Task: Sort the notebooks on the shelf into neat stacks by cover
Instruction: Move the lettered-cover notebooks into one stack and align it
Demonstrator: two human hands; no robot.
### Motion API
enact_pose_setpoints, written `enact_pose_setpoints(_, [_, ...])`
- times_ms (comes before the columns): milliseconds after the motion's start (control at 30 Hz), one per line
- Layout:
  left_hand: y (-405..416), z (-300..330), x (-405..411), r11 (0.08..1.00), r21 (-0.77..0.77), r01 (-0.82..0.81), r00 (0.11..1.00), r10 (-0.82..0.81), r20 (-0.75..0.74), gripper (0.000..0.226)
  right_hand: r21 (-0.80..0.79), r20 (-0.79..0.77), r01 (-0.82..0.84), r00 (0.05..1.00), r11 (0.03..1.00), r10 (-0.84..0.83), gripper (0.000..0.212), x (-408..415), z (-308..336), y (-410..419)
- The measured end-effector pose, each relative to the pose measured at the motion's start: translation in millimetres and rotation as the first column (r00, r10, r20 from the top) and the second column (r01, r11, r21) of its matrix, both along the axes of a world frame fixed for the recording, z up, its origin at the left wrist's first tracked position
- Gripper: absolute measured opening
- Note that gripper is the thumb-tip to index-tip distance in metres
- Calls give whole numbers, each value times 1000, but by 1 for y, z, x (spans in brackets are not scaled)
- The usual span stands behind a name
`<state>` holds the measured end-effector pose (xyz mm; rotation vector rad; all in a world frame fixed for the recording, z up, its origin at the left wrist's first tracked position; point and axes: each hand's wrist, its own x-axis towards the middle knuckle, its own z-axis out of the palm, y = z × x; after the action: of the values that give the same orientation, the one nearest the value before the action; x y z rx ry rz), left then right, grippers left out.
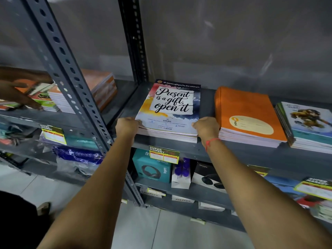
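A stack of notebooks with the cover "Present is a gift, open it" lies on the grey shelf. My left hand grips the stack's front left corner. At its front right corner my right hand holds the edge, a red thread around the wrist. Right of it lies a stack of orange notebooks. Further right, at the frame's edge, sits a stack with a cartoon figure on a pale cover.
Another person's hand reaches over mixed notebook stacks on the left shelf bay, behind a slotted upright post. More orange-edged books lie behind. Lower shelves hold a teal headphone box, bags and price tags.
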<state>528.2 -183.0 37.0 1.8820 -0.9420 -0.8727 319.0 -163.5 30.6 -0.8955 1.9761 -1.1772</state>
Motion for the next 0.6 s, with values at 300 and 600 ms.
enact_pose_setpoints(300, [1, -9, 5, 999, -41, 1, 999, -3, -32, 18, 31, -63, -56, 996, 998, 58, 17, -3, -5, -2])
enact_pose_setpoints(600, [7, -5, -1, 1000, -23, -4, 1000, 5, 11, 28, 50, -68, -106, 992, 993, 109, 21, -5, -6, -2])
